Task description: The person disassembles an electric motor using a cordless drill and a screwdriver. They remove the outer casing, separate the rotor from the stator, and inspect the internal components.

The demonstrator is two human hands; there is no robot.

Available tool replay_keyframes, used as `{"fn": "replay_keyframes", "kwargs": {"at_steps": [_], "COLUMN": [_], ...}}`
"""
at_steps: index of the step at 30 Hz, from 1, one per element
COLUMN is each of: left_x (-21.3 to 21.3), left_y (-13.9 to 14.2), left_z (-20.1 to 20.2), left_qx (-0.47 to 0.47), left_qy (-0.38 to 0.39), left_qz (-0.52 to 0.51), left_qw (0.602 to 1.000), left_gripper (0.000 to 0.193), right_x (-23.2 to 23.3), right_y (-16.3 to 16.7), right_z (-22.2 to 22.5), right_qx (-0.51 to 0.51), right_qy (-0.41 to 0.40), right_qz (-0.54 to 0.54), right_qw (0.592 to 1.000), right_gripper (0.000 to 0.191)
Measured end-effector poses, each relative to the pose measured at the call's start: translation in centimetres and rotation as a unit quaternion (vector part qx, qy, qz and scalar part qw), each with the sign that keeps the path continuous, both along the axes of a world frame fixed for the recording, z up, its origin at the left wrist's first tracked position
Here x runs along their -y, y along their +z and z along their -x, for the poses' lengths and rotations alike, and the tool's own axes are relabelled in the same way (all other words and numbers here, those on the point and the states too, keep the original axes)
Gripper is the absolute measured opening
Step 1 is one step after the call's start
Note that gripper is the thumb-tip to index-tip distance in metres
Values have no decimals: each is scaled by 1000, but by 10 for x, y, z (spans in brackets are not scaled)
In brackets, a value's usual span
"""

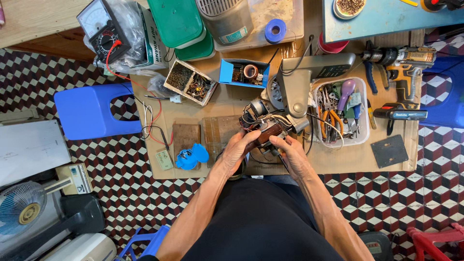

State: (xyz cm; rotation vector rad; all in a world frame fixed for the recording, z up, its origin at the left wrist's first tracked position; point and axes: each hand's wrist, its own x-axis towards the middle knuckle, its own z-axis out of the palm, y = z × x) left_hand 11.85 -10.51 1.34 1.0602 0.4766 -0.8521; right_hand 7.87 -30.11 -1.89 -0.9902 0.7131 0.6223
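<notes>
Two hands on the motor (265, 131) now: left hand (237, 150) wrapped round its near side, right hand (289, 151) pinching the other end. It sits just in front of the grey fan body (309, 77). I'd say it's mid-teardown, wires hanging loose, pliers tub (363, 137) right of the motor untouched.

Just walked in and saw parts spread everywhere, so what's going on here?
A person sits over a cardboard sheet on the tiled floor. Both hands grip a small motor assembly with wires: the left hand on its left side, the right hand on its right. A tub of hand tools, a cordless drill and a multimeter lie around.
</notes>
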Motion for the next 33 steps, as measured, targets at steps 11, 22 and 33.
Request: {"fn": "replay_keyframes", "kwargs": {"at_steps": [11, 22, 33], "left_x": [-1, 8, -4], "left_y": [-7, 10, 53], "left_z": [5, 0, -25], "left_qx": [4, 23, 113], "left_qy": [-48, -16, -38], "left_qz": [-121, -181, -329], "left_qw": [991, 983, 937], "left_gripper": [84, 72, 66], "right_x": [-3, -13, -55], "right_y": [-2, 9, 18], "right_z": [2, -2, -8], "right_qx": [-12, -8, 58], "right_qy": [0, -8, -106], "right_qz": [-1, 0, -177], "right_qw": [1000, 1000, 977], "right_gripper": [69, 67, 53]}}
